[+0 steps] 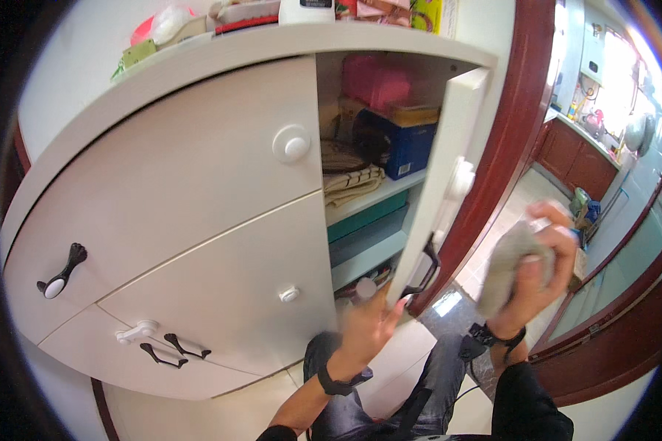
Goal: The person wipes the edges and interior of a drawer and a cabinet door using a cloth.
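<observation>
My right hand [551,281] holds a folded grey-beige cloth [507,264], blurred, out to the right of a white cabinet. At the free edge of the swung-open cabinet door [449,138], my left hand [367,328] has its thumb near the black door handle [431,267] and its fingers around the edge. Inside, on the upper shelf, a striped folded cloth [356,184] lies beside a dark blue box [411,146]. Above them is a pink container [375,80]. A green box [367,218] sits on a lower shelf.
White child locks [293,144] are fixed to the cabinet front, and black handles [66,270] jut from it. Several items crowd the cabinet top [243,41]. A dark red door frame [502,149] stands to the right, with a kitchen counter [582,135] beyond.
</observation>
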The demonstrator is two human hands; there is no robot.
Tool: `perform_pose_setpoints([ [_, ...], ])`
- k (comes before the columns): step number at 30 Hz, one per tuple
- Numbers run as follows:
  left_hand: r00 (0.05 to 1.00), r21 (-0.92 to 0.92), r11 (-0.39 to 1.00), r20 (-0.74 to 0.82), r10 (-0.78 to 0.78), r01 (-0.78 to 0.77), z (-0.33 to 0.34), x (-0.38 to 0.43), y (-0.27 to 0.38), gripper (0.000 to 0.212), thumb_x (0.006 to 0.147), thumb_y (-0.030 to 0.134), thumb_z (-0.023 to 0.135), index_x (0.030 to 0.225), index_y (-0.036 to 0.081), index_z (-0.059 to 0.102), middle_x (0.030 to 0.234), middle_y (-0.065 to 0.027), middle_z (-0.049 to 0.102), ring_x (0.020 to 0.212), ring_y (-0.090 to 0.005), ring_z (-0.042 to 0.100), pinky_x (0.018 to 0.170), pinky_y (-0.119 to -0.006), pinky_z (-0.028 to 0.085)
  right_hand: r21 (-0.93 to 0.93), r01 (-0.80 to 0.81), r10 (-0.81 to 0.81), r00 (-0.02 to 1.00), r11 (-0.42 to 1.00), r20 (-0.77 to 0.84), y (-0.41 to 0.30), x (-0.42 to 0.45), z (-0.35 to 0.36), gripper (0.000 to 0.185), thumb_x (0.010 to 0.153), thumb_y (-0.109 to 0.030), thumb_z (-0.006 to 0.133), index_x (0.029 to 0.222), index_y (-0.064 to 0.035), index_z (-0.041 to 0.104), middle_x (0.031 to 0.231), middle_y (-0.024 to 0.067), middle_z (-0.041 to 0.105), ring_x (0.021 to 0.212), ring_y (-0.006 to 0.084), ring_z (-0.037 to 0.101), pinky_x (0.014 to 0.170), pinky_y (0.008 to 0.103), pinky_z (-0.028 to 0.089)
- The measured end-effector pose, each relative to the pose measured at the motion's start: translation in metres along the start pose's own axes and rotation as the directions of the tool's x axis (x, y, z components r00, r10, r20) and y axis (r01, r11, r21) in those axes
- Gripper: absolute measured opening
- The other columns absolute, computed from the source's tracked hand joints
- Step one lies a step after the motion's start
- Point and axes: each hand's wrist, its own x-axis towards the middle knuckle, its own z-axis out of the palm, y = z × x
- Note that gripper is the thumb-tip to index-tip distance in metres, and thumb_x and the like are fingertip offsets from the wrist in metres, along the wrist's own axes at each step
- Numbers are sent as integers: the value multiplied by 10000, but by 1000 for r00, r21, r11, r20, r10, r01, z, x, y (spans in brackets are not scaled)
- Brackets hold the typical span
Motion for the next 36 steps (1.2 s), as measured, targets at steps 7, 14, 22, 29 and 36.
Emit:
perform_pose_setpoints([
  [7, 956, -31, 958, -66, -287, 286, -3, 9, 15, 326, 892, 249, 637, 1139, 40, 607, 761, -213, 632, 628, -370, 627, 539, -396, 483, -287, 203, -158, 972, 936, 173, -17, 15, 17, 305, 646, 109, 692, 914, -37, 684, 1034, 137, 532, 878, 238, 558, 737, 317, 456],
  [14, 927, -115, 942, -178, -331, 314, 6, 14, 15, 293, 879, 245, 650, 1060, 16, 624, 687, -216, 589, 596, -371, 576, 549, -409, 440, -320, 393, -292, 901, 862, 319, -41, 42, 3, 279, 678, 94, 692, 927, -31, 676, 933, 111, 565, 762, 239, 593, 637, 314, 480],
  [22, 926, -157, 954, -247, -287, 254, 9, 8, 7, 280, 864, 276, 670, 880, 0, 627, 573, -168, 521, 452, -218, 445, 468, -352, 376, -329, 310, -163, 900, 892, 405, -42, 0, -28, 195, 724, 49, 688, 905, -4, 638, 857, 118, 591, 709, 249, 614, 623, 318, 492],
  [29, 941, -89, 955, -166, -295, 283, 30, 1, 49, 256, 892, 233, 622, 1072, 52, 639, 730, -219, 621, 580, -332, 612, 540, -389, 464, -414, 491, -328, 854, 767, 405, -32, 37, -30, 233, 708, 28, 706, 917, -33, 622, 881, 115, 589, 718, 269, 620, 623, 334, 499],
  [36, 984, -73, 983, -50, -174, 170, 30, 0, 59, 320, 882, 221, 621, 1173, 86, 603, 769, -176, 654, 622, -327, 642, 558, -392, 494, -512, 627, -504, 778, 587, 376, -41, 120, -10, 216, 733, -36, 731, 929, -64, 644, 895, 61, 587, 647, 199, 615, 553, 307, 490],
])
